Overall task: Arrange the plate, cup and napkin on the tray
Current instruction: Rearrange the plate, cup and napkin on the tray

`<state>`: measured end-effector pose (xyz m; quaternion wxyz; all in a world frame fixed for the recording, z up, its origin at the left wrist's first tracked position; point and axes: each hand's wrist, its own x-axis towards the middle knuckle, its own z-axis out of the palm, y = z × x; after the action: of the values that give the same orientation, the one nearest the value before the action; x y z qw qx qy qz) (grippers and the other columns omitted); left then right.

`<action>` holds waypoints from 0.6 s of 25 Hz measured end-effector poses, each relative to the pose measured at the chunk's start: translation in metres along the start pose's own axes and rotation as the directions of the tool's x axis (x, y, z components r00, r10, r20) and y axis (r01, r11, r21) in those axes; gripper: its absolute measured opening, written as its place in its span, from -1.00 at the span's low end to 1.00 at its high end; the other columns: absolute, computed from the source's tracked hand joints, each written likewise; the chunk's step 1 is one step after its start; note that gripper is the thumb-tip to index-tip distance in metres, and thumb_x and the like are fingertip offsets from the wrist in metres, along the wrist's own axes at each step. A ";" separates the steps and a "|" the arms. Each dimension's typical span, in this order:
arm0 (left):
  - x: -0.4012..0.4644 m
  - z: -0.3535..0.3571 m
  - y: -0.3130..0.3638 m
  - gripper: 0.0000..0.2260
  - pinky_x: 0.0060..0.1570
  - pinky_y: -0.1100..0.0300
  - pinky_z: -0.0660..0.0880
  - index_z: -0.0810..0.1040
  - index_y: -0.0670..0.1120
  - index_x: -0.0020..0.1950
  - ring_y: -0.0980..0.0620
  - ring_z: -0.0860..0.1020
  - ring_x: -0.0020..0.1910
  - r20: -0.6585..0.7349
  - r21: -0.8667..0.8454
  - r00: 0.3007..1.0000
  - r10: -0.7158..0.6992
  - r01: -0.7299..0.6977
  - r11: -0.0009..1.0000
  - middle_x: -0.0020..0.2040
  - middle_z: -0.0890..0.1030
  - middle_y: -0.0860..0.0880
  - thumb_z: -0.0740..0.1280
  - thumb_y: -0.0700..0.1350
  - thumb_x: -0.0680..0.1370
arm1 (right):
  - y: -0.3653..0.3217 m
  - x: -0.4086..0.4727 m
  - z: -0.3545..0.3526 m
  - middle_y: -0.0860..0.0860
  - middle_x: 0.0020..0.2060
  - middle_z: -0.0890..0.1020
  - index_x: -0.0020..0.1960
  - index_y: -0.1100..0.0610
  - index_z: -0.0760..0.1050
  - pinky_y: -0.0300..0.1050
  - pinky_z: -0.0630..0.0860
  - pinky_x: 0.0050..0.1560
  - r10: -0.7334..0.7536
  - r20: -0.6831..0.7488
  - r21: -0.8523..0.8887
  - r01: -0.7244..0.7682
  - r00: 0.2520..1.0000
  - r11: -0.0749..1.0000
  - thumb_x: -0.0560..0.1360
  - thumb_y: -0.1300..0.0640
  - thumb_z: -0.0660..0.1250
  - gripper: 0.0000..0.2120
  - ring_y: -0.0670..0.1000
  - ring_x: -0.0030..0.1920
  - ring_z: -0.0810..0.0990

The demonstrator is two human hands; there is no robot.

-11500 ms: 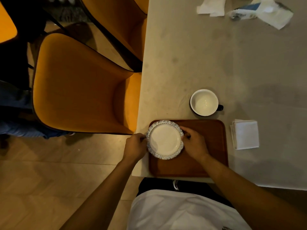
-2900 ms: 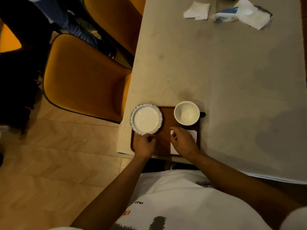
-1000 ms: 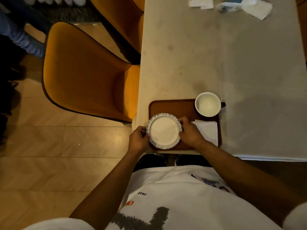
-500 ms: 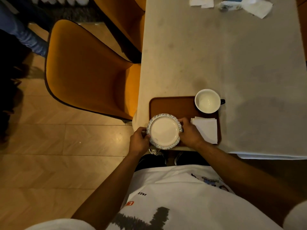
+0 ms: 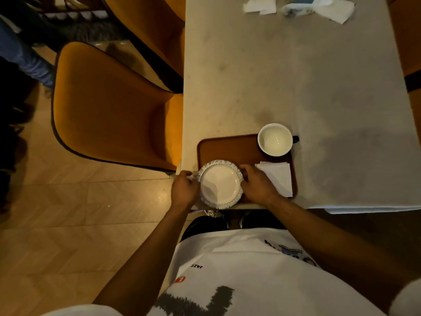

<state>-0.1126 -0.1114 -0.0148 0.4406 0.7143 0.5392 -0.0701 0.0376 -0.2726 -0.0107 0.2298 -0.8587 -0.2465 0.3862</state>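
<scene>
While the head view looks down past a white printed T-shirt, the pale desk takes up the upper right of the scene, its near left corner just in front of the person. An orange upholstered chair stands against the desk's left edge, with a second orange chair behind it, both on a light herringbone wood floor.

A brown rectangular tray lies on that near corner, its long side parallel to the desk's front edge. A white plate with a scalloped, blue-patterned rim sits at the tray's near left corner, its rim overhanging the tray's near and left edges. A white cup with a dark handle pointing right stands upright and empty at the tray's far right corner. A folded white napkin lies flat on the tray's right side, directly in front of the cup and to the right of the plate.

The left hand grips the plate's left rim, fingers curled around it. The right hand grips the plate's right rim, and its outer side overlaps the napkin's left edge.

At the desk's far end lie crumpled white tissues and a blue-and-white tissue packet, well apart from the tray.
</scene>
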 end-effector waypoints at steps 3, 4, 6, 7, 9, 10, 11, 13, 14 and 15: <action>0.005 0.005 0.034 -0.74 -0.01 0.07 0.55 0.54 -0.13 0.23 -0.10 0.61 0.03 -0.053 -0.020 0.996 0.073 -0.075 0.997 0.11 0.65 -0.12 0.34 -0.11 0.55 | 0.003 -0.001 -0.022 0.10 0.29 0.50 0.33 0.09 0.42 0.10 0.51 0.22 -0.022 -0.163 -0.031 0.018 0.986 0.999 0.57 0.13 0.25 -0.67 0.13 0.23 0.53; 0.008 0.010 0.049 -0.77 -0.01 0.11 0.52 0.56 -0.14 0.19 -0.08 0.61 0.03 -0.040 -0.034 0.992 0.116 -0.117 0.993 0.09 0.66 -0.10 0.33 -0.12 0.56 | 0.004 -0.001 -0.032 0.09 0.28 0.51 0.30 0.09 0.45 0.09 0.53 0.19 -0.030 -0.221 -0.014 0.027 0.975 1.000 0.58 0.13 0.26 -0.70 0.12 0.21 0.54; 0.011 0.021 0.079 -0.82 0.00 0.15 0.51 0.61 -0.14 0.12 -0.05 0.62 0.01 0.009 -0.067 0.981 0.193 -0.192 0.979 0.03 0.68 -0.07 0.34 -0.14 0.55 | 0.008 0.002 -0.052 0.07 0.22 0.52 0.20 0.11 0.52 0.05 0.56 0.11 -0.043 -0.351 0.030 0.057 0.935 0.998 0.56 0.17 0.29 -0.78 0.12 0.14 0.57; 0.012 0.029 0.095 -0.85 0.01 0.12 0.55 0.63 -0.14 0.07 -0.05 0.64 -0.03 0.035 -0.092 0.975 0.221 -0.217 0.972 -0.01 0.69 -0.08 0.35 -0.15 0.54 | 0.012 0.004 -0.065 0.08 0.21 0.51 0.16 0.12 0.53 0.00 0.57 0.08 -0.032 -0.416 0.047 0.057 0.909 0.997 0.54 0.20 0.30 -0.80 0.12 0.12 0.57; 0.015 0.044 0.119 -0.86 -0.01 0.02 0.61 0.62 -0.17 0.05 -0.08 0.65 -0.09 0.110 -0.145 0.966 0.232 -0.216 0.966 -0.06 0.68 -0.10 0.37 -0.16 0.54 | 0.020 0.009 -0.086 0.08 0.25 0.42 0.16 0.10 0.50 -0.07 0.57 0.03 0.034 -0.509 0.081 0.008 0.860 0.997 0.52 0.21 0.32 -0.78 0.09 0.09 0.56; 0.017 0.053 0.131 -0.82 -0.01 -0.01 0.62 0.60 -0.19 0.11 -0.12 0.66 -0.08 0.153 -0.166 0.962 0.226 -0.200 0.966 -0.03 0.67 -0.12 0.37 -0.14 0.55 | 0.027 0.012 -0.097 0.07 0.28 0.37 0.20 0.09 0.47 -0.06 0.58 0.01 0.084 -0.528 0.108 -0.031 0.845 0.994 0.52 0.20 0.32 -0.74 0.07 0.07 0.55; 0.018 0.060 0.143 -0.75 0.01 -0.05 0.61 0.57 -0.19 0.19 -0.16 0.66 -0.02 0.186 -0.187 0.960 0.211 -0.177 0.966 0.04 0.67 -0.15 0.37 -0.12 0.55 | 0.034 0.015 -0.106 0.06 0.30 0.33 0.25 0.07 0.45 -0.06 0.59 0.00 0.136 -0.518 0.143 -0.072 0.845 0.987 0.52 0.18 0.32 -0.70 0.07 0.06 0.55; 0.017 0.074 0.160 -0.64 0.05 -0.05 0.58 0.48 -0.20 0.33 -0.22 0.63 0.10 0.219 -0.236 0.960 0.175 -0.122 0.964 0.17 0.63 -0.19 0.37 -0.13 0.56 | 0.048 0.026 -0.115 0.05 0.34 0.33 0.34 0.05 0.42 -0.06 0.57 0.05 0.198 -0.434 0.192 -0.124 0.879 0.973 0.53 0.18 0.28 -0.62 0.10 0.12 0.55; 0.016 0.080 0.166 -0.61 0.04 -0.01 0.57 0.46 -0.20 0.37 -0.21 0.61 0.13 0.220 -0.255 0.964 0.153 -0.094 0.962 0.20 0.62 -0.20 0.37 -0.16 0.56 | 0.053 0.031 -0.116 0.05 0.35 0.36 0.37 0.03 0.42 -0.07 0.55 0.11 0.194 -0.393 0.198 -0.124 0.899 0.972 0.54 0.19 0.26 -0.59 0.10 0.17 0.54; 0.013 0.084 0.171 -0.61 0.00 0.05 0.57 0.45 -0.21 0.39 -0.19 0.60 0.15 0.218 -0.259 0.967 0.133 -0.074 0.963 0.22 0.61 -0.20 0.36 -0.21 0.56 | 0.058 0.035 -0.115 0.05 0.36 0.38 0.40 0.02 0.41 -0.07 0.53 0.17 0.177 -0.364 0.200 -0.109 0.914 0.974 0.55 0.21 0.26 -0.57 0.10 0.21 0.52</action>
<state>0.0668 -0.1666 0.0213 0.5901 0.6676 0.4498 -0.0619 0.1615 -0.3196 0.0046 0.3191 -0.9092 -0.0987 0.2485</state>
